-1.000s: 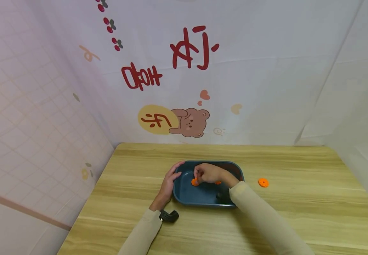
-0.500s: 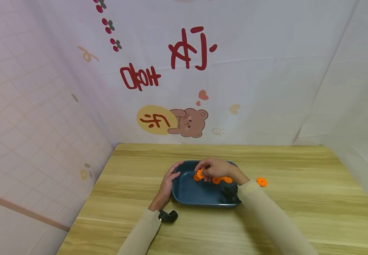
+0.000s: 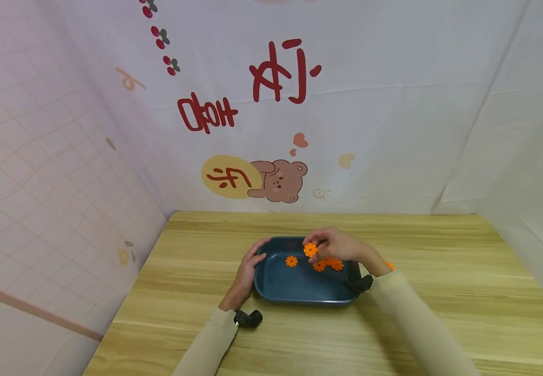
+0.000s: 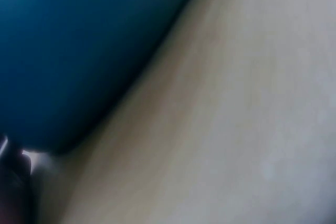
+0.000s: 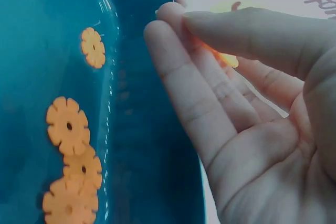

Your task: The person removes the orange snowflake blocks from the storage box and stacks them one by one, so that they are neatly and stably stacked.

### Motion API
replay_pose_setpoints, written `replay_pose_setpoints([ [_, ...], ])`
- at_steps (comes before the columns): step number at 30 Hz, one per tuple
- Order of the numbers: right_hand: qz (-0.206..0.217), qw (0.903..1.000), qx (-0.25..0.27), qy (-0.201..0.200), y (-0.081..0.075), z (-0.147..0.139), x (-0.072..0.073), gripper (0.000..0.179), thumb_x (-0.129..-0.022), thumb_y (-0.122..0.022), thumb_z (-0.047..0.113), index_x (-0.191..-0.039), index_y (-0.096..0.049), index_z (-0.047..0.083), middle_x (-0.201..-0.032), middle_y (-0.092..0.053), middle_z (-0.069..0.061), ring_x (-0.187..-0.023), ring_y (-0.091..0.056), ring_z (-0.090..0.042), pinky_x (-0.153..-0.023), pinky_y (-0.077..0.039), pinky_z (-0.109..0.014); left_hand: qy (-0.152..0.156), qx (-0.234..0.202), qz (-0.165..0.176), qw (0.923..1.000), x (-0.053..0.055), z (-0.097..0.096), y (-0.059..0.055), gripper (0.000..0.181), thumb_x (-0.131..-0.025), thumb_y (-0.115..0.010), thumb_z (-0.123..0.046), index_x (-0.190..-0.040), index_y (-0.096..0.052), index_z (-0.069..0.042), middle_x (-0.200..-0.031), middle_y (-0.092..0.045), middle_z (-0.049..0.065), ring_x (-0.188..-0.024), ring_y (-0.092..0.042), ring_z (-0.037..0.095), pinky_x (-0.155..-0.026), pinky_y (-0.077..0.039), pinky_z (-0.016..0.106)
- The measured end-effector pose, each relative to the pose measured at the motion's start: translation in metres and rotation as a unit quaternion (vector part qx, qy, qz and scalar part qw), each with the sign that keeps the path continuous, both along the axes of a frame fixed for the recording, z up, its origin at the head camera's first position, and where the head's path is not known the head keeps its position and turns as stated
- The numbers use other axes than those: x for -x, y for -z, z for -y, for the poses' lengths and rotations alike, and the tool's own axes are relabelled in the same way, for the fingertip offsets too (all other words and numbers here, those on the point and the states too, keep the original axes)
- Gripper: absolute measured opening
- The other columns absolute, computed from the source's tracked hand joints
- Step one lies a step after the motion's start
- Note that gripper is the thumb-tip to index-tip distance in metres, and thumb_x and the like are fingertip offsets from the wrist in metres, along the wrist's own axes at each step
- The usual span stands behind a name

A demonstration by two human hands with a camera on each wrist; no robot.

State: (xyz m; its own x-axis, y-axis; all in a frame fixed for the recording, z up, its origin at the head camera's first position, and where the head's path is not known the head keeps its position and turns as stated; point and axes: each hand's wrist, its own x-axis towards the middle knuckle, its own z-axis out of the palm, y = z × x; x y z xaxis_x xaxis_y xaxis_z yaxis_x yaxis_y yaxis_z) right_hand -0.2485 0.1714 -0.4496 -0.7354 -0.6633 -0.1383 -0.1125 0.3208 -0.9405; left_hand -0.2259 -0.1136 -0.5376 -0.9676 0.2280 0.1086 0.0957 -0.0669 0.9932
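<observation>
Shifted right since the earlier frame, the right hand (image 3: 339, 244) pinches a notched orange disc (image 3: 310, 249) above the mid-frame blue tray (image 3: 295, 290), best held lightly, clear of the loose discs (image 3: 319, 266) below, while the left hand (image 3: 246, 269) rests straight-fingered at the tray's left end and the right wrist (image 3: 376, 262) partly hides an outlying disc (image 3: 391, 266), centre right.

My arms (image 3: 422, 324) reach forward. My left hand (image 3: 245, 272) stretches out, thumb apart from forefinger. My right hand (image 3: 336, 245) points leftward, pinching between thumb and fingers.
</observation>
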Motion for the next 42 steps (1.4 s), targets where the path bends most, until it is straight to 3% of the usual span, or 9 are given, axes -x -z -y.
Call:
replay_pose_setpoints([
  [5, -0.014, 0.9995, -0.013, 0.025, 0.001, -0.012, -0.005, 0.038, -0.088, -0.069, 0.006, -0.126, -0.062, 0.005, -0.112, -0.059, -0.018, -0.095, -0.071, -0.034, -0.087, -0.055, -0.046, 0.000, -0.002, 0.003, 1.0000, 0.000, 0.000, 0.000, 0.045, -0.100, -0.042, -0.012, -0.144, -0.051, -0.006, -0.153, -0.043, 0.006, -0.145, -0.030, 0.020, -0.112, -0.027, 0.028],
  [10, -0.039, 0.9982, -0.020, 0.040, 0.001, -0.024, -0.009, 0.038, -0.087, -0.074, 0.013, -0.122, -0.063, 0.003, -0.100, -0.064, -0.014, -0.091, -0.069, -0.039, -0.085, -0.055, -0.047, 0.007, -0.012, 0.008, 0.9999, 0.000, 0.000, 0.000, 0.046, -0.101, -0.040, -0.011, -0.145, -0.048, -0.002, -0.154, -0.041, 0.008, -0.146, -0.029, 0.023, -0.110, -0.028, 0.023],
  [16, -0.094, 0.9942, -0.006, 0.052, 0.006, -0.043, -0.013, 0.029, -0.089, -0.070, 0.007, -0.117, -0.063, 0.005, -0.089, -0.061, -0.009, -0.078, -0.062, -0.040, -0.065, -0.055, -0.037, 0.010, -0.020, 0.010, 0.9997, 0.000, 0.000, 0.000, 0.045, -0.102, -0.039, -0.007, -0.146, -0.045, 0.001, -0.155, -0.040, 0.011, -0.147, -0.028, 0.026, -0.108, -0.029, 0.020],
  [20, -0.128, 0.9889, -0.007, 0.075, 0.008, -0.055, -0.018, 0.027, -0.088, -0.072, 0.008, -0.113, -0.063, 0.009, -0.086, -0.057, -0.006, -0.069, -0.055, -0.027, -0.058, -0.049, -0.031, 0.009, -0.019, 0.010, 0.9997, 0.000, 0.000, -0.001, 0.045, -0.101, -0.038, -0.007, -0.145, -0.046, 0.000, -0.154, -0.041, 0.010, -0.146, -0.029, 0.025, -0.107, -0.030, 0.019],
  [23, -0.138, 0.9859, -0.016, 0.094, 0.009, -0.064, -0.023, 0.027, -0.088, -0.074, 0.011, -0.113, -0.064, 0.011, -0.087, -0.056, -0.006, -0.069, -0.051, -0.019, -0.061, -0.046, -0.027, 0.007, -0.017, 0.007, 0.9998, 0.000, 0.000, -0.001, 0.045, -0.101, -0.039, -0.007, -0.145, -0.047, 0.000, -0.154, -0.041, 0.010, -0.146, -0.029, 0.024, -0.108, -0.029, 0.019],
  [29, -0.146, 0.9805, -0.037, 0.126, 0.015, -0.084, -0.030, 0.030, -0.087, -0.076, 0.022, -0.113, -0.064, 0.014, -0.089, -0.060, -0.007, -0.074, -0.054, -0.028, -0.064, -0.045, -0.026, 0.011, -0.011, 0.007, 0.9999, -0.001, 0.001, -0.001, 0.046, -0.101, -0.040, -0.011, -0.145, -0.047, -0.001, -0.154, -0.041, 0.008, -0.146, -0.029, 0.022, -0.111, -0.027, 0.024],
  [42, -0.164, 0.9703, -0.045, 0.172, 0.041, -0.129, -0.044, 0.026, -0.090, -0.072, 0.018, -0.115, -0.064, 0.013, -0.089, -0.058, -0.005, -0.076, -0.051, -0.018, -0.066, -0.042, -0.027, 0.011, -0.022, 0.012, 0.9996, 0.000, 0.001, 0.000, 0.044, -0.101, -0.043, -0.012, -0.144, -0.049, -0.004, -0.154, -0.041, 0.010, -0.146, -0.028, 0.023, -0.114, -0.024, 0.026],
])
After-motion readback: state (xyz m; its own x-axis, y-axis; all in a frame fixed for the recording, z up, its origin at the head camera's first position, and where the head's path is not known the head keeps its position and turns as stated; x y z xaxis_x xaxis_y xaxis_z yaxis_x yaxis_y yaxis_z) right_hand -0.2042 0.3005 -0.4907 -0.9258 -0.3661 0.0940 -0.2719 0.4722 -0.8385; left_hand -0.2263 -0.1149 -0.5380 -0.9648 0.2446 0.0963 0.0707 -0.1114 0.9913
